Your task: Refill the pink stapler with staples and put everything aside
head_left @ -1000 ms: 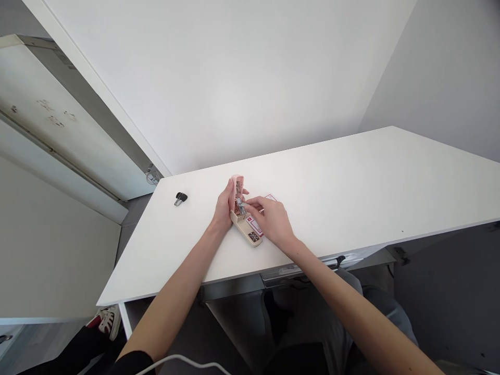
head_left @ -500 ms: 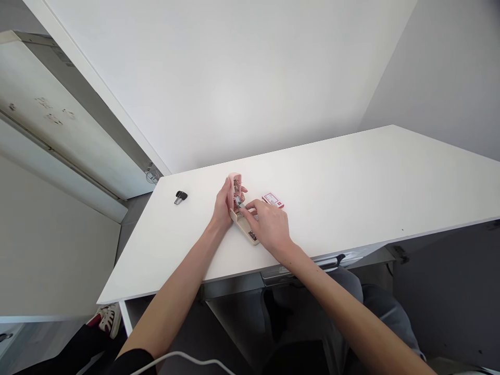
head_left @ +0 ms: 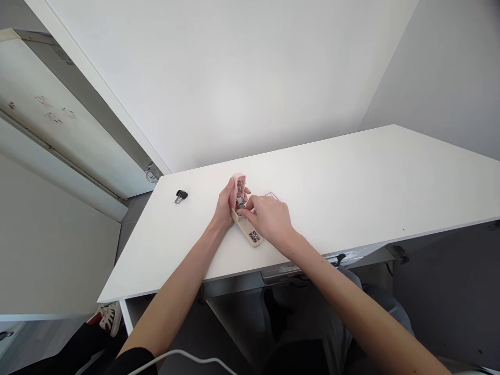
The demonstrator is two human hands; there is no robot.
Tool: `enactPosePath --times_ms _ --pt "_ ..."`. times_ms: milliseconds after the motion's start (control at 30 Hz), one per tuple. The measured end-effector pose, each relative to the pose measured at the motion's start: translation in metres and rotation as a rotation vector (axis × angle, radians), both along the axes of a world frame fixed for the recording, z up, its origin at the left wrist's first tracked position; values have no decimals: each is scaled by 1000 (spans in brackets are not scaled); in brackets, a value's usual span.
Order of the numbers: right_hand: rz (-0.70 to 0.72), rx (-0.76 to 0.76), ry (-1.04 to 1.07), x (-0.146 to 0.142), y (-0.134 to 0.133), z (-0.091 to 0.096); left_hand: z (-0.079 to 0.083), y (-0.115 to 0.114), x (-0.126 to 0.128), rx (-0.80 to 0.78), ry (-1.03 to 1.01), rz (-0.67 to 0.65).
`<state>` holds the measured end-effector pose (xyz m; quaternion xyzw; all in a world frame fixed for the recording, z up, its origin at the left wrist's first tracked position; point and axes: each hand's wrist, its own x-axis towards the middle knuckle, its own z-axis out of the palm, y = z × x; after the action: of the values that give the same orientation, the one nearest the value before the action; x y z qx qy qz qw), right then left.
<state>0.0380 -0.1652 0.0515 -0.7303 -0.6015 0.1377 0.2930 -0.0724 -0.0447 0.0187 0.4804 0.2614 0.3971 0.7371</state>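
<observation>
A stapler with a pink top point(head_left: 235, 194) and a beige base point(head_left: 247, 229) is swung wide apart over the table. My left hand point(head_left: 224, 204) is closed around the pink top, holding it nearly upright. Metal parts point(head_left: 240, 201) show inside it. My right hand point(head_left: 269, 213) has thumb and fingers pinched together at the lower end of this metal; what lies between the fingertips is hidden. A small white and red box point(head_left: 271, 196) lies just behind my right hand, which covers most of it.
A key with a black head point(head_left: 181, 196) lies on the white table point(head_left: 351, 182) to the left. A wall rises behind the table. A white cable point(head_left: 183, 355) hangs across the bottom of view. Another person's shoe point(head_left: 110, 319) shows at lower left.
The stapler has tilted and shifted slightly right. My right hand has moved a little up against its metal parts, exposing more of the beige base and covering more of the box.
</observation>
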Motion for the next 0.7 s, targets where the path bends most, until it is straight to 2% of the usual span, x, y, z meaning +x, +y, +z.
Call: enactPosePath --times_ms 233,400,467,567,700 --pt "7 148 263 15 -6 -7 3 2 1 -100 -77 25" --pt "56 218 478 22 -18 -14 7 3 4 -125 -149 125" --pt "115 186 474 20 -23 -15 8 4 3 -149 -182 148" --pt "197 125 334 14 -29 -16 4 8 -1 -203 -262 199" --pt "198 48 197 5 -26 -19 -2 15 -7 -209 -322 283"
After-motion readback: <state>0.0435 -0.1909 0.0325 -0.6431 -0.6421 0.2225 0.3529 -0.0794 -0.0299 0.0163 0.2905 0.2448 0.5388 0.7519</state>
